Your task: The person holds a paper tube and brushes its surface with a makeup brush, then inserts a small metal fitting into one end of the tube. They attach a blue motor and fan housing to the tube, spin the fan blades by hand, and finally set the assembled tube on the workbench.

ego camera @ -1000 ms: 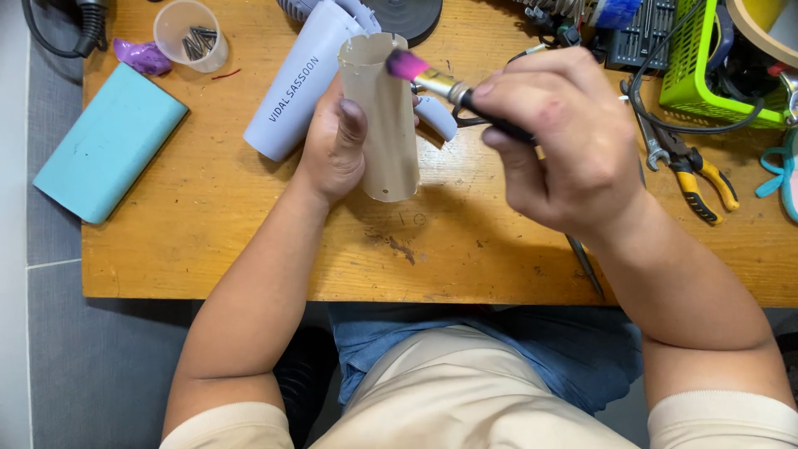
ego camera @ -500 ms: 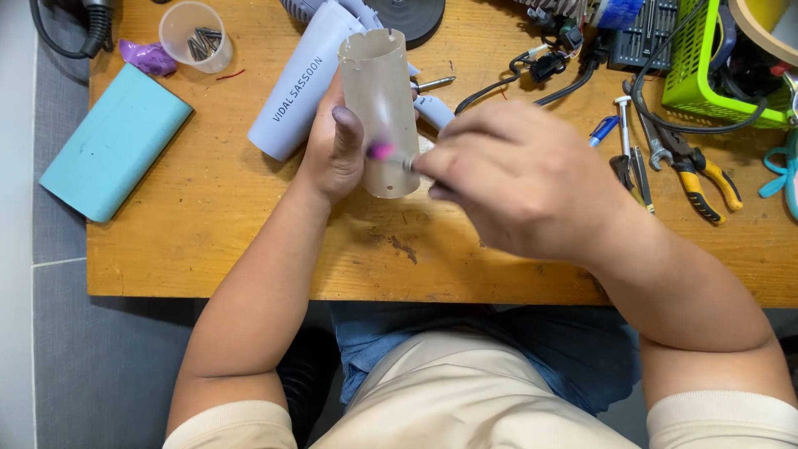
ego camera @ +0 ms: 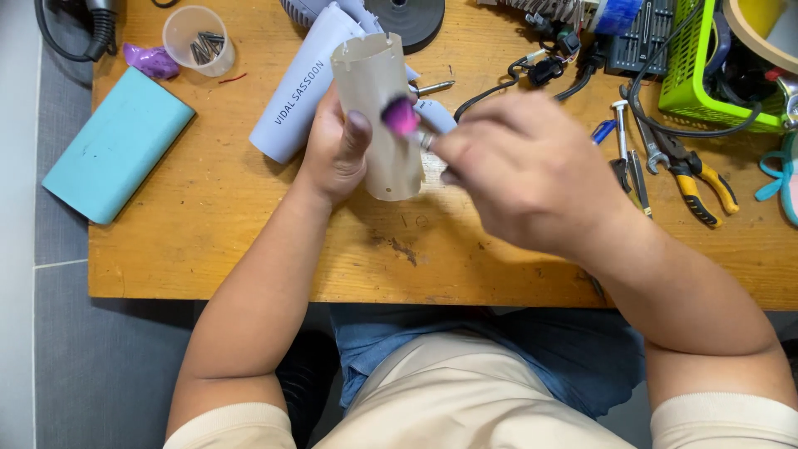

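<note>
My left hand (ego camera: 337, 145) grips a beige tube-shaped sleeve (ego camera: 381, 83) and holds it upright over the wooden table (ego camera: 249, 249). My right hand (ego camera: 532, 170) holds a small brush with a pink bristle tip (ego camera: 401, 116), and that tip rests against the sleeve's side, near my left thumb. The brush handle is mostly hidden inside my right fist. A pale lavender cylindrical housing (ego camera: 303, 87) lies on the table just behind the sleeve.
A teal case (ego camera: 116, 141), a clear cup of screws (ego camera: 198, 37) and a purple scrap (ego camera: 150, 60) lie at the left. Pliers with yellow handles (ego camera: 698, 179), screwdrivers (ego camera: 623, 141), black wires (ego camera: 540, 71) and a green basket (ego camera: 706, 66) crowd the right.
The brush tip went from the sleeve's top rim down its side, then back up to about the middle. My right hand moved left over the sleeve. The left hand kept its grip.
</note>
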